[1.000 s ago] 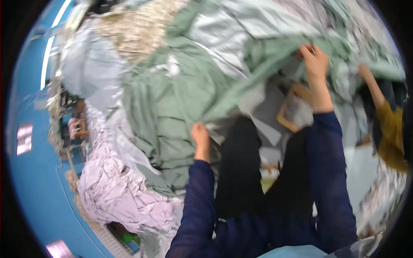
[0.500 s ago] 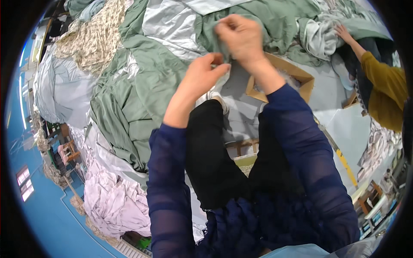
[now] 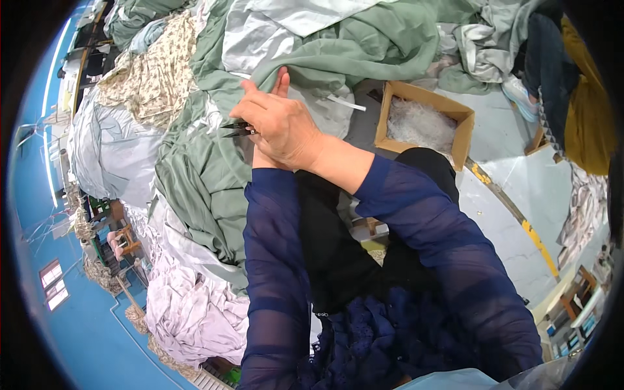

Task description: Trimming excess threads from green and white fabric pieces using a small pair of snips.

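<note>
My right hand (image 3: 286, 133) crosses over my left hand and is closed around small dark thread snips (image 3: 238, 130), whose pointed blades stick out to the left. Most of my left hand (image 3: 282, 84) is hidden behind it; its fingertips show above, at a gathered edge of green fabric (image 3: 383, 42), which they appear to grip. The fabric stretches from my hands up to the right and lies in folds on the left. A narrow white strip (image 3: 346, 103) hangs at its lower edge.
An open cardboard box (image 3: 463, 140) with whitish scraps inside stands right of my hands. Patterned cloth (image 3: 156, 71), pale blue cloth (image 3: 117, 149) and pinkish cloth (image 3: 188, 318) are heaped on the left. A co-worker in a mustard top (image 3: 585, 110) is at the far right.
My hands have moved left and come together, the right one crossing over the left. The dark snips now show. The green fabric is drawn toward my hands, and the co-worker's hand has left view.
</note>
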A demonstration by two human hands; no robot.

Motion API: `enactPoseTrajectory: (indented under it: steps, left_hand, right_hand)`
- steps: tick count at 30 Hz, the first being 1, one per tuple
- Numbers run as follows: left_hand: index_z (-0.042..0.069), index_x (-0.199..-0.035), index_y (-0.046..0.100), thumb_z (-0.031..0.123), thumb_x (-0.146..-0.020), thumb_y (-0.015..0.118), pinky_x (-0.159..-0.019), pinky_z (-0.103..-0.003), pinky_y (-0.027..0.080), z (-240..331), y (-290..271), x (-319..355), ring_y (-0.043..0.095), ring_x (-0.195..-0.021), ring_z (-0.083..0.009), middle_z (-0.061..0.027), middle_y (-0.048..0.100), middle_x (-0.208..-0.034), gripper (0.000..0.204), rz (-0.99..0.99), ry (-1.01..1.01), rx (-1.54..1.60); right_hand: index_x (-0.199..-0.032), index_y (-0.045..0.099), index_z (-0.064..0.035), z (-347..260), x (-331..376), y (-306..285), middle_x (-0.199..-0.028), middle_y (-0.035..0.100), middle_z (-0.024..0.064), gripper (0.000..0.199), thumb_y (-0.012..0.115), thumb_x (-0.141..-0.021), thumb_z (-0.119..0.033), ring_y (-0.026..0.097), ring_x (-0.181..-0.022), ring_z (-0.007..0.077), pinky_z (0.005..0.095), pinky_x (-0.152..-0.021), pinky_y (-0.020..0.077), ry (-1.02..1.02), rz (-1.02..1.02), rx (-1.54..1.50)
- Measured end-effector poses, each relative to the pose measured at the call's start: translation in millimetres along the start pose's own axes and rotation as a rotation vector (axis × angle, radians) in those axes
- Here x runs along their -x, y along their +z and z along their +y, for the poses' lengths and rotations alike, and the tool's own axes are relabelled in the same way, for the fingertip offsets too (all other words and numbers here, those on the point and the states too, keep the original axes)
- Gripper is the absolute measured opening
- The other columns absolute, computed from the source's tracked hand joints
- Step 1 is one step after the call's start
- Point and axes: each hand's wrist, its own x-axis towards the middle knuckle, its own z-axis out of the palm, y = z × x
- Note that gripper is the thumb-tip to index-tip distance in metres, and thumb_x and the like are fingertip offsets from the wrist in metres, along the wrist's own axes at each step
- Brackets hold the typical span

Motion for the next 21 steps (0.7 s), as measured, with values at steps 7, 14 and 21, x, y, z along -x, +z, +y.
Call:
enactPoseTrajectory:
  steps: [7,14,21]
  left_hand:
    - [0.002,-0.117,0.061,0.041,-0.092,0.065,-0.085,-0.031,0.050,10,39,14,0.063,-0.091,-0.0163,-0.0062,0.066,-0.102,0.046,0.330,-0.041,0.117]
    - [-0.006,-0.106,0.064,0.046,-0.092,0.060,-0.062,-0.036,0.056,-5,-97,17,0.068,-0.068,-0.0205,-0.0083,0.067,-0.082,0.054,-0.030,-0.256,-1.188]
    - [0.004,-0.120,0.063,0.032,-0.082,0.067,-0.088,-0.041,0.052,-1,-108,55,0.060,-0.114,-0.0312,-0.0176,0.059,-0.127,0.048,0.952,-0.456,-2.096]
  right_hand:
    - [-0.099,0.064,-0.0102,-4,-1,-8,-0.090,0.063,0.0053,0.033,0.073,-0.068,-0.002,0.065,-0.080,0.0275,0.0369,-0.067,0.0539,0.065,-0.058,0.055]
    - [-0.105,0.067,-0.0046,9,-19,3,-0.090,0.068,0.0104,0.021,0.067,-0.084,-0.003,0.067,-0.075,0.0190,0.0288,-0.067,0.0528,0.054,-0.032,0.051]
    - [-0.104,0.067,-0.0001,39,-3,-33,-0.086,0.067,0.0061,0.013,0.066,-0.092,-0.005,0.063,-0.074,0.0097,0.0233,-0.068,0.0491,0.233,-0.148,0.162]
